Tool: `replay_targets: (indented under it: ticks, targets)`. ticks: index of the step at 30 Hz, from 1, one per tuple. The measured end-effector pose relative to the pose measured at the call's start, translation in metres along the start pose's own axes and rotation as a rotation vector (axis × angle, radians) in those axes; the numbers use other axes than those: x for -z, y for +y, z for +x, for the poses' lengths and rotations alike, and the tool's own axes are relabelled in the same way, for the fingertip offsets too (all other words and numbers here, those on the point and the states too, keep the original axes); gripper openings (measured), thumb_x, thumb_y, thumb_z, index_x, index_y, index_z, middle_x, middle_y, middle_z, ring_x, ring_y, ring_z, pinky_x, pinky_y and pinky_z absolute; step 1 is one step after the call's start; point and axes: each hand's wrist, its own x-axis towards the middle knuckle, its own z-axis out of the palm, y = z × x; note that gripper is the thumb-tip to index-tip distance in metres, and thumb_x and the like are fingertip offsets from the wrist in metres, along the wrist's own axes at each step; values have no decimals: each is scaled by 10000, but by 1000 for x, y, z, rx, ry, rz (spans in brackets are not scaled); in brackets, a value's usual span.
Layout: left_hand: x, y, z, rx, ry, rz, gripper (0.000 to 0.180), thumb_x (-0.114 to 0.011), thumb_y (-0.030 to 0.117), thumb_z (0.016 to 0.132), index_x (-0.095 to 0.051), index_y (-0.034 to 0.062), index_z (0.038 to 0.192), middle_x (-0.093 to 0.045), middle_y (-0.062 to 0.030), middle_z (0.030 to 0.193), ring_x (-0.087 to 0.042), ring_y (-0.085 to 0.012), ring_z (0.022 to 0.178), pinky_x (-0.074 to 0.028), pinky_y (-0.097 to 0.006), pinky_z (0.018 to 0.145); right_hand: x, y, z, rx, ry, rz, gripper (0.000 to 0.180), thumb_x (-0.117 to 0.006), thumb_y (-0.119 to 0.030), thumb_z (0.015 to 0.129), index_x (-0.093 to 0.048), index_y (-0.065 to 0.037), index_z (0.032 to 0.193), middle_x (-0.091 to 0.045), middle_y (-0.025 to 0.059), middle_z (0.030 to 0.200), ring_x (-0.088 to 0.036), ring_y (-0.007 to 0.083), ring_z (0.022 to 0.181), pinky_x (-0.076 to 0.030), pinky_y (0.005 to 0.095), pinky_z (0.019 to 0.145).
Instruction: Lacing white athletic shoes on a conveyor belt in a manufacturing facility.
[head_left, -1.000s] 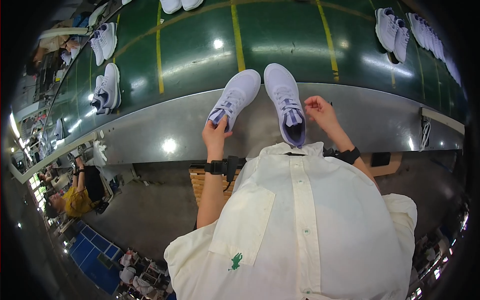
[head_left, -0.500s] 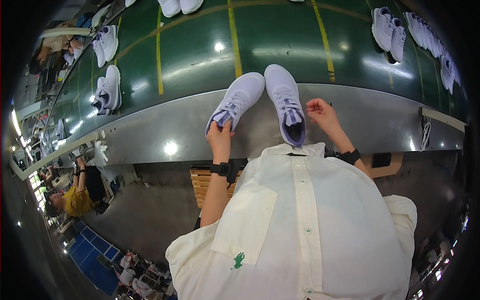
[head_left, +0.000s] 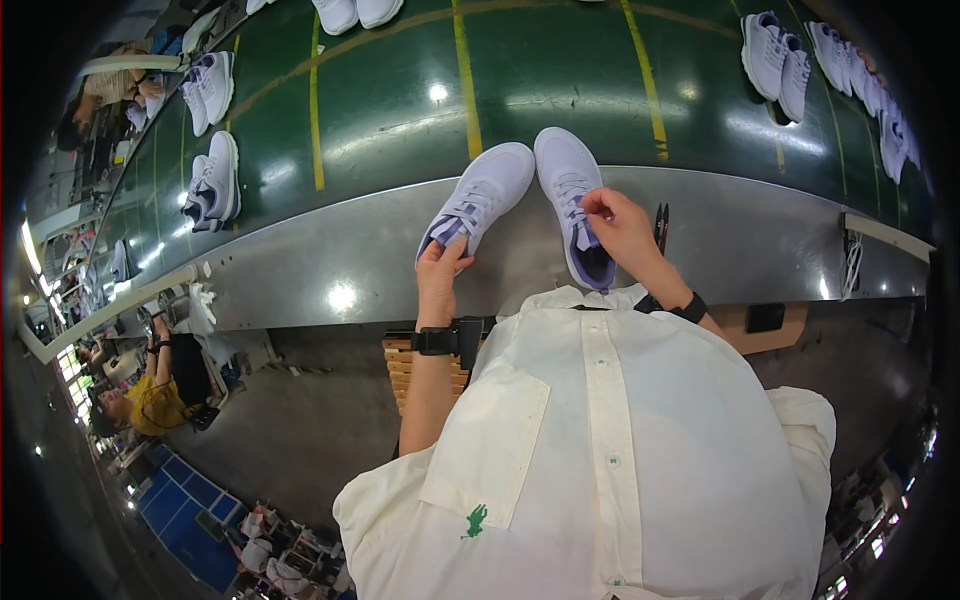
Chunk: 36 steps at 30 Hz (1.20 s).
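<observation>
Two pale lavender sneakers lie side by side in front of me, toes pointing away onto the green surface and heels on the metal ledge. My left hand [head_left: 440, 272] is closed at the opening of the left sneaker [head_left: 497, 178], thumb and fingers pinching its tongue. On the right sneaker [head_left: 563, 158], my right hand [head_left: 622, 230] has its fingertips pressed together at the outer side of the laces, just above the tongue. Exactly which part those fingers grip is hidden. The purple inside of that shoe shows at its heel.
Two dark pens [head_left: 661, 226] lie on the metal ledge [head_left: 755, 235] beside my right hand. More sneaker pairs stand on the green yellow-striped surface [head_left: 550, 75], such as a pair [head_left: 212, 180] at left and another [head_left: 776, 68] at far right. A person in yellow [head_left: 160, 400] sits at left.
My right hand has moved left from beside the right sneaker onto its laces, uncovering the pens. The left hand keeps its hold on the left sneaker; both shoes have shifted slightly.
</observation>
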Motion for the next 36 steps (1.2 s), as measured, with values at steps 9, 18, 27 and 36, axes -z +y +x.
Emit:
replay_targets:
  ticks: [9, 18, 27, 36]
  targets:
    - [-9, 4, 8, 182, 106, -62, 323, -593, 263, 843, -546, -16, 998, -587, -91, 942, -586, -161, 785, -523, -280, 625, -63, -35, 8, 357, -281, -261, 246, -523, -58, 770, -559, -85, 1012, -582, 111, 863, -577, 290, 775, -466, 379, 657]
    - [-50, -25, -9, 344, -96, -610, 271, -451, 262, 929, -480, 53, 1100, -544, -56, 1014, -545, -191, 954, -464, -330, 840, -81, -28, 14, 171, -262, -404, 315, -576, -145, 761, -456, -96, 1048, -582, 113, 828, -586, 306, 756, -457, 407, 622]
    - [-48, -28, -8, 371, -201, -696, 316, -433, 271, 934, -443, 36, 1146, -506, -87, 1137, -499, -211, 1064, -410, -353, 942, -75, -17, 19, -20, -219, -295, 341, -611, -182, 730, -444, -61, 1002, -580, 106, 766, -591, 260, 700, -464, 356, 608]
    - [-45, -5, -16, 269, 12, -246, 288, -505, 292, 899, -541, 30, 1012, -580, -48, 946, -562, -137, 854, -478, -310, 758, -66, 1, 34, -65, -299, 39, 317, -638, -114, 723, -500, -44, 1000, -587, 52, 793, -581, 146, 697, -473, 269, 627]
